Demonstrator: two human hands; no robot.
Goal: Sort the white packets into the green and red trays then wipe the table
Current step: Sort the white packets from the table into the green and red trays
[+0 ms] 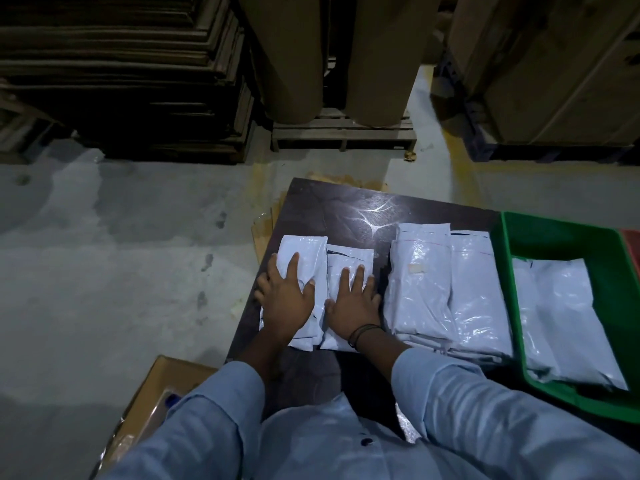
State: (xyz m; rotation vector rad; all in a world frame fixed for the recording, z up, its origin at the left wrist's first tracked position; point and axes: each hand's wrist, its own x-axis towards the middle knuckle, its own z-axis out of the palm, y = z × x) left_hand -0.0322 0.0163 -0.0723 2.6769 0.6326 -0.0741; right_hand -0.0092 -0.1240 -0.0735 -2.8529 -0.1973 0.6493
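Left hand: The left hand lies flat on the left small pile of white packets. Its fingers are spread out and it grips nothing.
Right hand: The right hand lies flat on the right small pile, just beside the other one. Its fingers are straight too, and it holds nothing.
Packets: Both small piles sit at the left side of the dark table. Two big piles lie side by side in the middle, touching each other.
Green tray: The green tray sits at the right, just beside the big piles. Some tray packets already lie inside it.
Red tray: Only a thin bit of the red tray shows at the far right edge. I cannot tell what is in it.
Step now: I think sorting is part way done, since many packets are not in a tray yet. The wiping has to wait.
Next move: The hands need to curl around a pile, lift it, and carry it right, over the big piles, to a tray.
Watch out: The packets look shiny and slippery, so a pile may slide apart when lifted.
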